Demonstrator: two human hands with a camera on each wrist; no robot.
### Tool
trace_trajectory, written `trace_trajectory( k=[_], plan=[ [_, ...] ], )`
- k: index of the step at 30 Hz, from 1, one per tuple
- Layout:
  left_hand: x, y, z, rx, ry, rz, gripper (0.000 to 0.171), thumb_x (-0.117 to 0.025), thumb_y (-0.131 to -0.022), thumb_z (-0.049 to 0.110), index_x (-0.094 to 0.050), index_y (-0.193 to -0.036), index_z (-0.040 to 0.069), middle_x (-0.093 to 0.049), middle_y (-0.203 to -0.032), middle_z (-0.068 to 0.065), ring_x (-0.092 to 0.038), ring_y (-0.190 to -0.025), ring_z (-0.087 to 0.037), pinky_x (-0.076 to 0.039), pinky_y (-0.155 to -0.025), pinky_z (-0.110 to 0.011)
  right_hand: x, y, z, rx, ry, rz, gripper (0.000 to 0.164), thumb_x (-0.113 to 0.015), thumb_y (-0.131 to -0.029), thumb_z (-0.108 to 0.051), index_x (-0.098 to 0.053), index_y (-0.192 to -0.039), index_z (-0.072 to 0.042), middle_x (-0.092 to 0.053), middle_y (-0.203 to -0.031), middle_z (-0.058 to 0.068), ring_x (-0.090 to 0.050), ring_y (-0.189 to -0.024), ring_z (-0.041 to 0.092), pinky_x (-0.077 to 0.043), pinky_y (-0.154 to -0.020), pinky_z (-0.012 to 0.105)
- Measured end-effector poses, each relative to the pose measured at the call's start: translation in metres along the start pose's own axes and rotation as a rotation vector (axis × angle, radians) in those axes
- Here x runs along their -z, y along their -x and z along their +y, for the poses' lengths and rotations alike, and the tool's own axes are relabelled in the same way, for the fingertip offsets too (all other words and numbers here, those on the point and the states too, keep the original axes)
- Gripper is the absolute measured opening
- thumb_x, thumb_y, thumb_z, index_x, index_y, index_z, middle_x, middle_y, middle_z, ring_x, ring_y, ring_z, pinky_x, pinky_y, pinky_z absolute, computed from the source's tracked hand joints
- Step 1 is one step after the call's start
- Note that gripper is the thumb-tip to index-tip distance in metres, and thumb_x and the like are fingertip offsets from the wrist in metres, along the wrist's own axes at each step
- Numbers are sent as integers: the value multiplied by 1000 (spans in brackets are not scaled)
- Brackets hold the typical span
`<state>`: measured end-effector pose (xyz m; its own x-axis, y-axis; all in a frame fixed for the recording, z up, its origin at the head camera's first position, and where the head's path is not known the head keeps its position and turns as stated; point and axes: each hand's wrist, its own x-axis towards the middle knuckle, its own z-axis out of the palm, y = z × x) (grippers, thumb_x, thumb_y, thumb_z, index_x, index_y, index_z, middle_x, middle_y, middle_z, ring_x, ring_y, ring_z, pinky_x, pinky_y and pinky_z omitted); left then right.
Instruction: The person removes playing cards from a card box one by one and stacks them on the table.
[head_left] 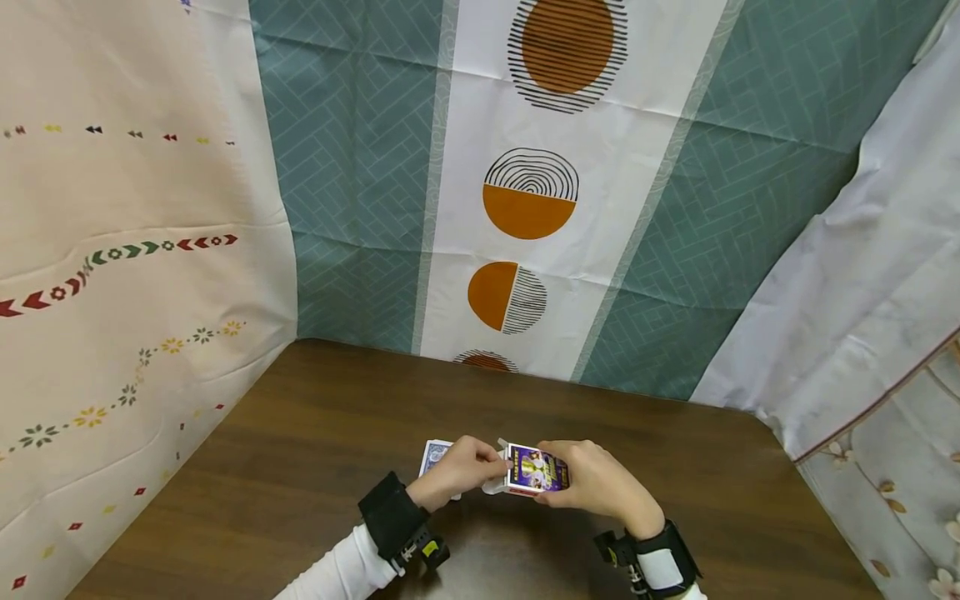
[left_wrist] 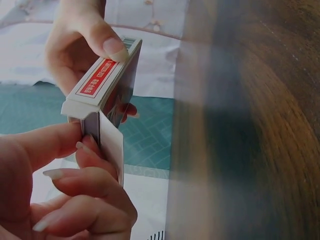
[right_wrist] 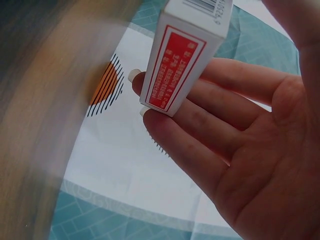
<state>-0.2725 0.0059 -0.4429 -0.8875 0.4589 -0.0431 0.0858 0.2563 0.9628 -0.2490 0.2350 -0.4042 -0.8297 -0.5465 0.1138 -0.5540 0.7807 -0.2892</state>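
Note:
A purple-and-white playing card box [head_left: 534, 469] is held above the table by my right hand [head_left: 600, 482], its thumb on one narrow side and fingers on the other. The box's end facing left is open, with a white flap [left_wrist: 113, 145] folded out. Inside that opening shows the dark edge of a stack of playing cards [left_wrist: 90, 124]. My left hand [head_left: 463, 467] pinches this stack between thumb and index finger at the mouth of the box. Blue-backed cards [head_left: 433, 455] lie on the table, partly hidden behind my left hand. A red label panel [right_wrist: 175, 70] faces the right wrist camera.
The brown wooden table [head_left: 337, 417] runs back to a teal and white patterned curtain [head_left: 360, 167]. A cream cloth [head_left: 135, 333] hangs at the left and a white one [head_left: 847, 292] at the right. Black straps with small cameras sit on both wrists.

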Motion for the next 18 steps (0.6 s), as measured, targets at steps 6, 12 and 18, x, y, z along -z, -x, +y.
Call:
trace_trajectory(
  k=[6, 12, 18],
  plan=[
    [3, -2, 1, -3, -2, -32, 25, -66, -92, 22, -71, -86, -2, -49, -66, 2, -43, -59, -11, -33, -54, -24, 2, 1, 2, -6, -4, 4, 59, -82, -74, -33, -63, -120, -1, -70, -100, 4, -56, -73, 3, -47, -62, 17],
    [7, -4, 3, 11, -7, -47, 23, -64, -93, 20, -71, -89, -1, -51, -64, 1, -44, -56, -11, -35, -53, -23, 2, 1, 3, -13, -9, -1, 61, -82, -74, -33, -63, -121, 0, -70, -101, 4, -54, -72, 2, -47, -63, 17],
    [11, -4, 0, 17, 46, -100, 21, -60, -95, 15, -70, -94, -3, -57, -62, 1, -51, -54, -11, -36, -53, -23, -1, 1, 7, -18, -28, -7, 61, -82, -75, -34, -62, -121, 0, -69, -100, 3, -53, -72, 2, -47, -62, 17]
  ],
)
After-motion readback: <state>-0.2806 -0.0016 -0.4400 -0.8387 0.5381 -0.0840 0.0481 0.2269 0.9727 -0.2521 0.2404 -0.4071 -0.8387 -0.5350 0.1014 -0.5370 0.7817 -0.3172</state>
